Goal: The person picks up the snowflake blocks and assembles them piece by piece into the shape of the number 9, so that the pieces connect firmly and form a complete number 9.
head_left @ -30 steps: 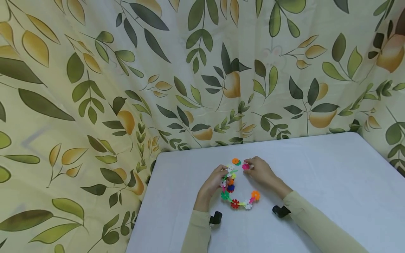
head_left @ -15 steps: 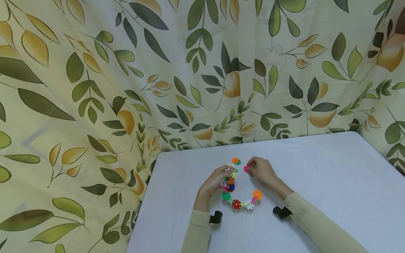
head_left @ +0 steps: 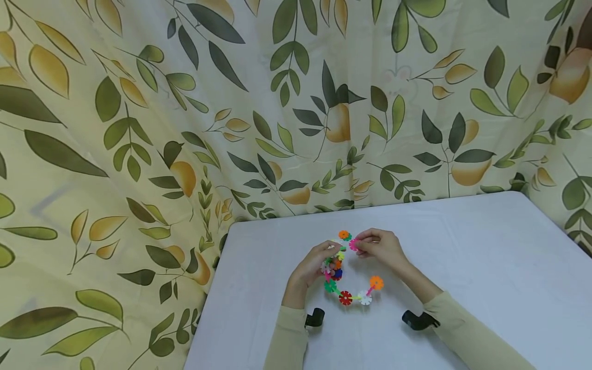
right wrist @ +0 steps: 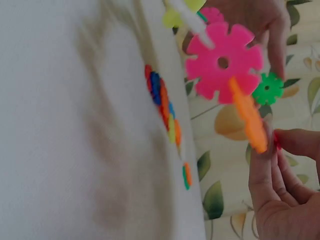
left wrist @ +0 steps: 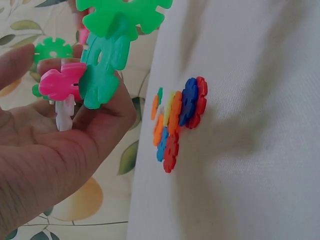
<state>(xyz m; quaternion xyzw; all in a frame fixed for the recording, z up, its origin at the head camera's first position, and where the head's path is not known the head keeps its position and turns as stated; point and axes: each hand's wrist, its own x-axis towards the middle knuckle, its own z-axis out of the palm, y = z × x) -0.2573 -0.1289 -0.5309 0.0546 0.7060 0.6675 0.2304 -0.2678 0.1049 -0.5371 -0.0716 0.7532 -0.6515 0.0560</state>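
Note:
My left hand (head_left: 307, 267) holds a curved chain of slotted, flower-shaped plastic discs. Its lower part hangs toward me through a green disc (head_left: 330, 286), a red disc (head_left: 345, 298) and a white disc (head_left: 365, 298) to an orange disc (head_left: 376, 282) at the end. In the left wrist view, a pink disc (left wrist: 62, 82) of the chain sits by the palm, and a green disc (left wrist: 54, 50) shows between thumb and fingers. Just to the right, my right hand (head_left: 386, 252) pinches a single pink disc (head_left: 353, 244) between thumb and fingertips, close to the left thumb.
Loose discs (left wrist: 172, 120) in several colours lie on the white table (head_left: 481, 267) under the hands. An orange disc (head_left: 344, 235) lies at the far side of them. Black wrist devices (head_left: 315, 317) show at both sleeves. A leaf-patterned curtain (head_left: 296, 154) stands behind the table.
After drawing slightly back, my right hand has moved left with the pink disc, nearer the left thumb. The chain's hanging end has shifted a little right and up.

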